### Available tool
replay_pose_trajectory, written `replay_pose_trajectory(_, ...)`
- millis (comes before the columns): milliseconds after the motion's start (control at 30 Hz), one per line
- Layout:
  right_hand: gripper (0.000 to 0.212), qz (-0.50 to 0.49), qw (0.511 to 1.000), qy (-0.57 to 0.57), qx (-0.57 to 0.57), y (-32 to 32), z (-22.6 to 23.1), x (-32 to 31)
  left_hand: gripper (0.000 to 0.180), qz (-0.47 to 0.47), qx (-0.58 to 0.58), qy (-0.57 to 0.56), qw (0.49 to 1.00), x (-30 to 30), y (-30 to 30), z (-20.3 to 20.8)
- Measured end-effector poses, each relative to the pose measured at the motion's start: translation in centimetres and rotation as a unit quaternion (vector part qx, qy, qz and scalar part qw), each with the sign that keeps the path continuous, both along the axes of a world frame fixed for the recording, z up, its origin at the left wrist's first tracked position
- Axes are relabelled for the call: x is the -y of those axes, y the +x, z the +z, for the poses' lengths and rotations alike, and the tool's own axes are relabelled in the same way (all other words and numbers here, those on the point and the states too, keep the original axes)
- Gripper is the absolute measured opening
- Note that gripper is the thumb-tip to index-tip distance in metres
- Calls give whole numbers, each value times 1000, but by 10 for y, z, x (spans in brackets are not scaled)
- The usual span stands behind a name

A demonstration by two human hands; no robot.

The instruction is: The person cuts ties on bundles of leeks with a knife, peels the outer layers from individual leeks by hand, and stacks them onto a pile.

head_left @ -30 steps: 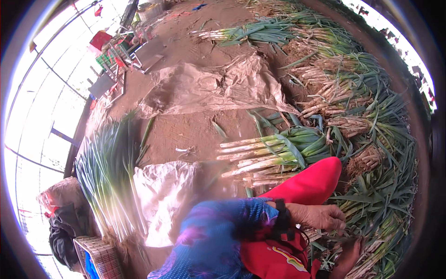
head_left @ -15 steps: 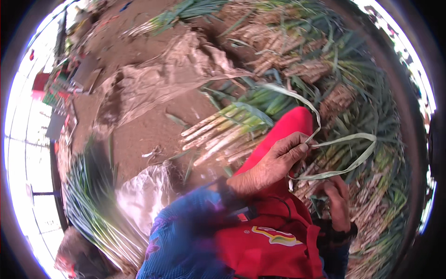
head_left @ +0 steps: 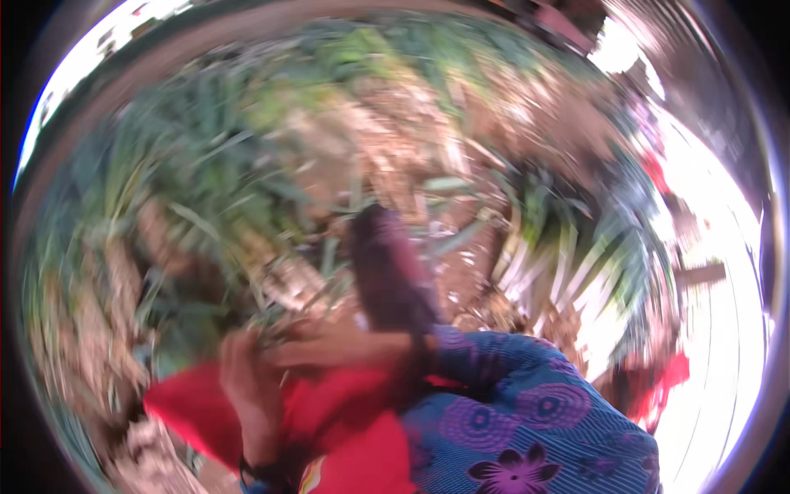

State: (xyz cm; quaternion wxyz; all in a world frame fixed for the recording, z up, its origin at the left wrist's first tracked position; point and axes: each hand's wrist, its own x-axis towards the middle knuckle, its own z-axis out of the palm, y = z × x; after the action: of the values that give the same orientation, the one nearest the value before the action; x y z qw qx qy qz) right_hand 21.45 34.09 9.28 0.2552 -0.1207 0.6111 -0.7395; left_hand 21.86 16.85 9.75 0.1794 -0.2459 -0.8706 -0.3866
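Note:
My left hand [head_left: 247,383] is over the red cloth [head_left: 346,412] on my lap, close against my right hand [head_left: 317,350]. The right forearm comes in from the right in a blue patterned sleeve [head_left: 527,395]. Motion smears the fingers of both hands, and whatever may be between them cannot be made out. Just beyond the hands lie green onions with pale stalks [head_left: 292,284] and long green leaves [head_left: 189,222]. A dark, purplish, boot-like shape [head_left: 391,272] stands ahead of the right forearm.
Piled green onions [head_left: 395,123] curve around the far side and left. Another bunch with white stalks [head_left: 559,255] fans out at the right on brown soil [head_left: 465,276]. Something red [head_left: 658,387] is near the bright right edge.
The view has swung round to the right. My hands, apart before, are now together over my lap. The looped green leaf strip that my left hand held no longer shows.

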Motion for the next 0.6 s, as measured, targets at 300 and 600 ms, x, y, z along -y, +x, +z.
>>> replay_pose_trajectory(300, 31, -253, 958, -136, 17, 66, 0, -104, 23, -287, 87, -112, 947, -101, 2, 27)
replay_pose_trajectory(600, 28, -482, 862, -120, 102, 130, -13, -216, 45, -240, 310, 14, 920, -137, -30, 19)
